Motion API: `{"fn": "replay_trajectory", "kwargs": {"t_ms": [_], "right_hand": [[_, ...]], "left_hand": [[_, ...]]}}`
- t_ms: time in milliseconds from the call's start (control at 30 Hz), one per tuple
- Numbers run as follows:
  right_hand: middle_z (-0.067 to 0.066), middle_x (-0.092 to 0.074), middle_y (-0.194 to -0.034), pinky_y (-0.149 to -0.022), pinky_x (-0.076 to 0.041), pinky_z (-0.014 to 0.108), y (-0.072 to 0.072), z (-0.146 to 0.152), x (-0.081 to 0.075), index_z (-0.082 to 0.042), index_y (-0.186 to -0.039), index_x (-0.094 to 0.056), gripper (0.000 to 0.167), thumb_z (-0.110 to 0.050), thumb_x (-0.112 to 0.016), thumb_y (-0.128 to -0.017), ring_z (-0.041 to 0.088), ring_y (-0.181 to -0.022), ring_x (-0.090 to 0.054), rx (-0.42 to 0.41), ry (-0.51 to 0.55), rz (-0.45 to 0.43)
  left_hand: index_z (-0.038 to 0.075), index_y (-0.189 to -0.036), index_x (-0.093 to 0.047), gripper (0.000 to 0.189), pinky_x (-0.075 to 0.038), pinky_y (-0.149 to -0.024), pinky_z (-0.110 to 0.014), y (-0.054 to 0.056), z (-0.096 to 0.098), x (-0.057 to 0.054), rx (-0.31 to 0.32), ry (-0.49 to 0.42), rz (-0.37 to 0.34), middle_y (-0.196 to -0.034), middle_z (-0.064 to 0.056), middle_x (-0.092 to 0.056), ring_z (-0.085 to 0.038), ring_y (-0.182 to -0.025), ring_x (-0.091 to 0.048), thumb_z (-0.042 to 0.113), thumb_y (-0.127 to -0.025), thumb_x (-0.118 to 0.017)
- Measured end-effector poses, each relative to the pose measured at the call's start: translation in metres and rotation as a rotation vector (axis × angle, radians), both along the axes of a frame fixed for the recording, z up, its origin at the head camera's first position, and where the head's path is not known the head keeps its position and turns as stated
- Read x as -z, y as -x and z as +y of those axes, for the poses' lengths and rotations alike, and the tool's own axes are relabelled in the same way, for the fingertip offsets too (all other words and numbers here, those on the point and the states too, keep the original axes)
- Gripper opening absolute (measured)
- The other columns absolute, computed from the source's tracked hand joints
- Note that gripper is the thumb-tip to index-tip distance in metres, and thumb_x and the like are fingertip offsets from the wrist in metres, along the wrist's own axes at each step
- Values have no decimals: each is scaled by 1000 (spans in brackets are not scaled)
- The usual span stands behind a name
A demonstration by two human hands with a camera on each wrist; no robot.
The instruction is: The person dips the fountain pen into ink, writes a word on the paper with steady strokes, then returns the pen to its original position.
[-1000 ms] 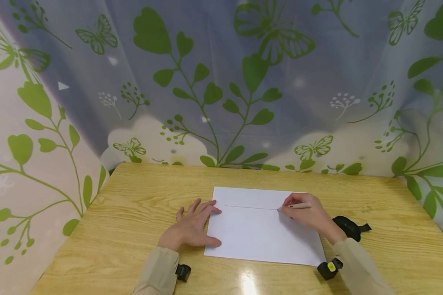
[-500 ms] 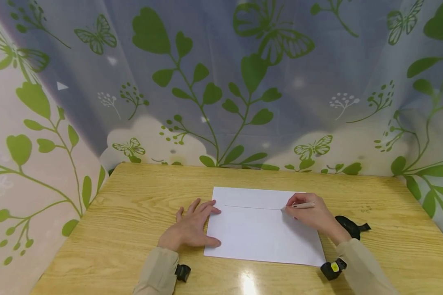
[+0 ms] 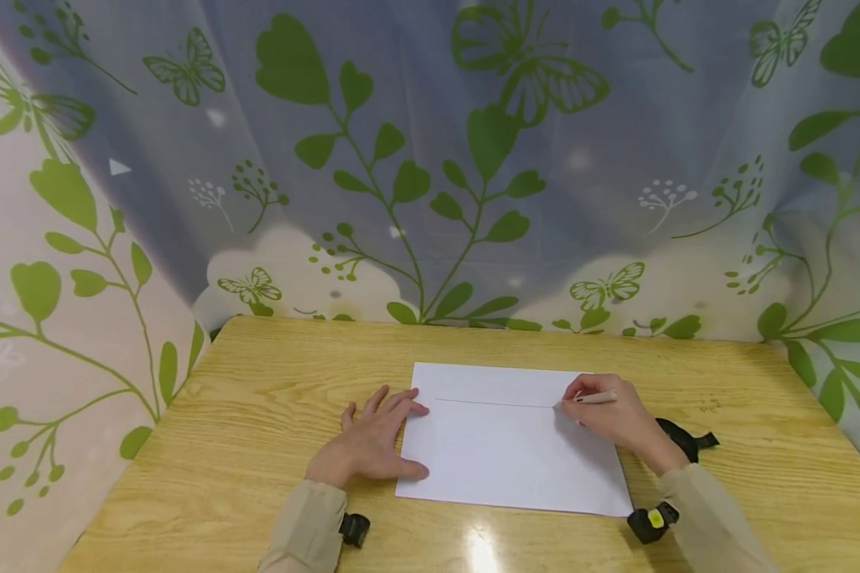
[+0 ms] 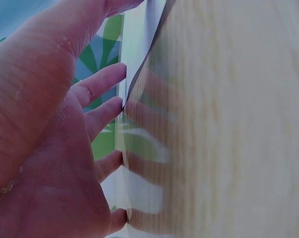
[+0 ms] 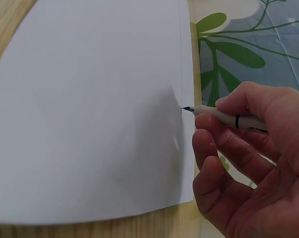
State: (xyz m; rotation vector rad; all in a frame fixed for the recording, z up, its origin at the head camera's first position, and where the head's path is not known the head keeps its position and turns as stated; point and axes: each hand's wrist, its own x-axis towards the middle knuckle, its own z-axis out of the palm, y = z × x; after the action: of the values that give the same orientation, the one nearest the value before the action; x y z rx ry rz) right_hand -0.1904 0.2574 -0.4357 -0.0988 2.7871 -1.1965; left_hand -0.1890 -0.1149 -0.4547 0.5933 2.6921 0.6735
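Observation:
A white sheet of paper (image 3: 502,461) lies on the wooden table, with one thin dark line (image 3: 494,403) running across its upper part. My right hand (image 3: 609,410) pinches a pale fountain pen (image 5: 223,116) between thumb and fingers. The pen's dark nib meets the paper at the line's right end, as the right wrist view also shows. My left hand (image 3: 373,442) lies spread at the paper's left edge, thumb and some fingertips on the sheet. In the left wrist view the fingers (image 4: 104,116) are apart, with fingertips down at the paper's edge and the table.
The wooden table (image 3: 258,414) reaches back to a curtain (image 3: 416,159) printed with green leaves and butterflies. A black object with a short tab (image 3: 688,440) lies right of the paper, partly behind my right wrist. Each wrist wears a small black camera (image 3: 356,528).
My right hand and the pen have moved a little to the right, and the drawn line has grown longer that way. The left hand and the paper stay in place.

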Motion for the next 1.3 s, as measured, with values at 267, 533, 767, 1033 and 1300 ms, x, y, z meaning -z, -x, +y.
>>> {"fn": "replay_trajectory", "kwargs": {"t_ms": [267, 533, 767, 1033, 1300], "right_hand": [[6, -69, -75, -55, -44, 27, 0, 6, 0, -9, -92, -72, 11, -20, -72, -92, 13, -61, -56, 4, -21, 23], [6, -68, -71, -53, -44, 27, 0, 10, -2, -10, -93, -72, 12, -22, -73, -92, 13, -59, -55, 8, -34, 20], [7, -68, -73, -54, -44, 27, -2, 15, -4, -10, -94, -71, 13, -23, -72, -92, 14, -61, -57, 5, -39, 8], [7, -69, -71, -53, -43, 27, -3, 20, -4, -10, -93, -71, 12, -22, -71, -93, 14, -58, -56, 6, -44, 11], [5, -68, -70, -54, -43, 26, -4, 22, -5, -11, -91, -71, 11, -23, -71, -93, 13, -59, -56, 8, -73, 22]], "left_hand": [[29, -140, -52, 73, -7, -113, -81, 0, 0, 1, 2, 5, -7, -168, 8, -29, -38, -159, -11, 48, -77, -83], [28, -141, -52, 73, -6, -113, -82, 1, 0, 3, 7, -4, 7, -169, 7, -29, -39, -159, -11, 47, -77, -82], [28, -141, -52, 73, -6, -113, -81, 1, 0, 3, 5, 1, 6, -169, 7, -28, -38, -159, -11, 47, -78, -82], [28, -140, -52, 73, -7, -113, -81, 0, 1, 2, 0, -4, 8, -168, 8, -30, -38, -159, -12, 48, -76, -83], [28, -139, -53, 72, -7, -113, -81, 0, 0, 1, 1, -13, 5, -168, 7, -30, -39, -159, -12, 47, -76, -83]]}}
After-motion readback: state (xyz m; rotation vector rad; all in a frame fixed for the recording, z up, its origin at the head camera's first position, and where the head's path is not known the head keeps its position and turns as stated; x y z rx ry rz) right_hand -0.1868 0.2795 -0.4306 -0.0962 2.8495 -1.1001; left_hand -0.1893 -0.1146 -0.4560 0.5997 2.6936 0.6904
